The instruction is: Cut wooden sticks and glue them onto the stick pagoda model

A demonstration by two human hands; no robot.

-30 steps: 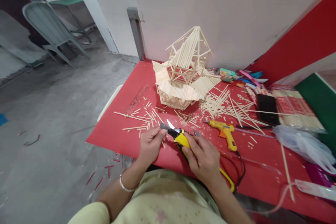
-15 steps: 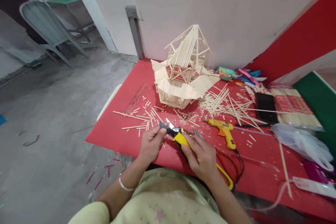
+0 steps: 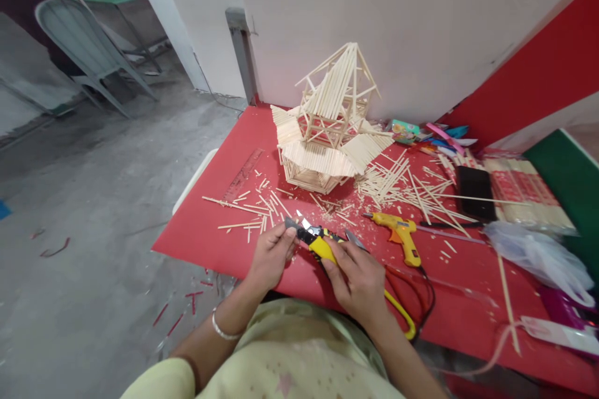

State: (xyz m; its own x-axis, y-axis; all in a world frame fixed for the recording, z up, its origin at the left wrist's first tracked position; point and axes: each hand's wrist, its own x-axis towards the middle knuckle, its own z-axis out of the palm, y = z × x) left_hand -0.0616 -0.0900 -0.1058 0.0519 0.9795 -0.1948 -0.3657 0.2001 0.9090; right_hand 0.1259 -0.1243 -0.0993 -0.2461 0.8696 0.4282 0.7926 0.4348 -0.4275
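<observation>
My right hand (image 3: 358, 280) is closed round the yellow handles of a pair of cutters (image 3: 319, 243), whose metal jaws point left. My left hand (image 3: 271, 254) pinches something small at those jaws; I cannot make out what it holds. Both hands hover over the near edge of the red table (image 3: 219, 234). Short cut sticks (image 3: 253, 209) lie scattered just beyond my left hand. A house model built of sticks (image 3: 327, 131) stands further back near the wall.
A yellow glue gun (image 3: 400, 234) lies right of my hands, its cord looping to the table edge. A ruler (image 3: 243, 174), a pile of long sticks (image 3: 407, 187), a black phone (image 3: 475, 190), packets, a plastic bag (image 3: 538, 255). A grey chair (image 3: 82, 43) stands on the floor at left.
Both hands have stayed at the cutters with barely any shift; the view has drifted slightly.
</observation>
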